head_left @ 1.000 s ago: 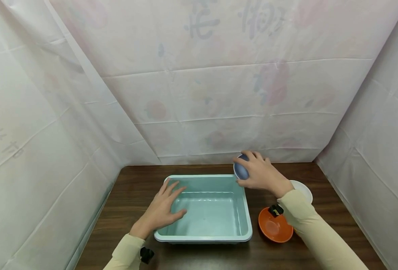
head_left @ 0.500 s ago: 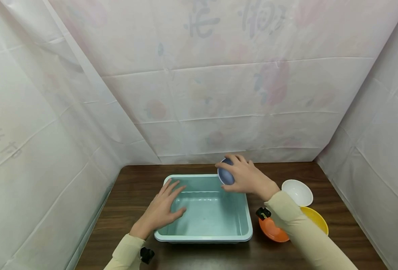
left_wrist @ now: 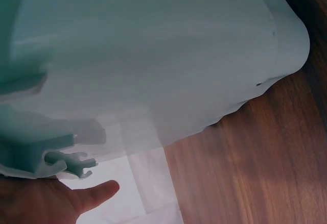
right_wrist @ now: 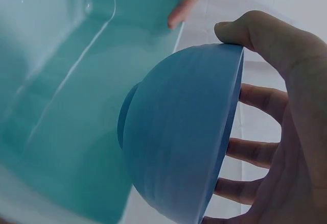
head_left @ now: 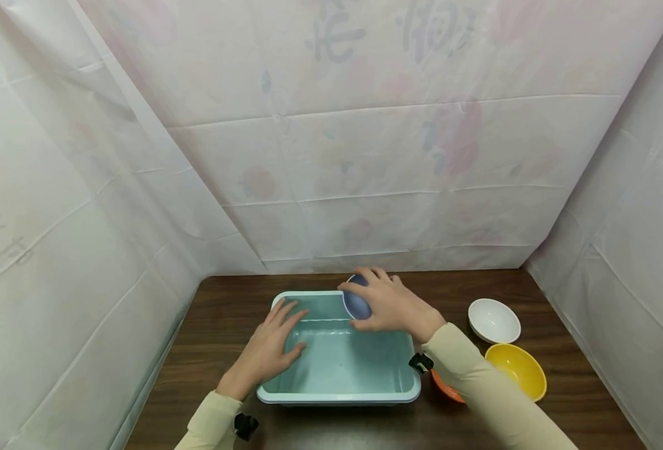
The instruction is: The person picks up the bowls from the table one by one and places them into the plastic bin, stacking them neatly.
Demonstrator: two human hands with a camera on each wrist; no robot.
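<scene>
A blue bowl (head_left: 356,299), tipped on its side, is in my right hand (head_left: 395,306) over the far part of a pale teal plastic basin (head_left: 342,397). In the right wrist view the fingers and thumb grip the rim of this bowl (right_wrist: 176,132), its foot pointing into the basin. My left hand (head_left: 266,350) is spread at the basin's left rim, its fingers straight over the inside. In the left wrist view the basin's outer wall (left_wrist: 153,66) hides most of that hand; its thumb (left_wrist: 99,193) shows below. I cannot tell how firmly it touches the rim.
Right of the basin stand a white bowl (head_left: 494,320), a yellow bowl (head_left: 517,369) and an orange bowl (head_left: 446,389), partly hidden by my right sleeve. All rest on a dark wood table (head_left: 196,350). White printed sheeting (head_left: 365,156) hangs behind and at both sides.
My right hand has carried the blue bowl left from the basin's far right corner to above its inside. The white and yellow bowls have come into fuller view. My left hand stays put.
</scene>
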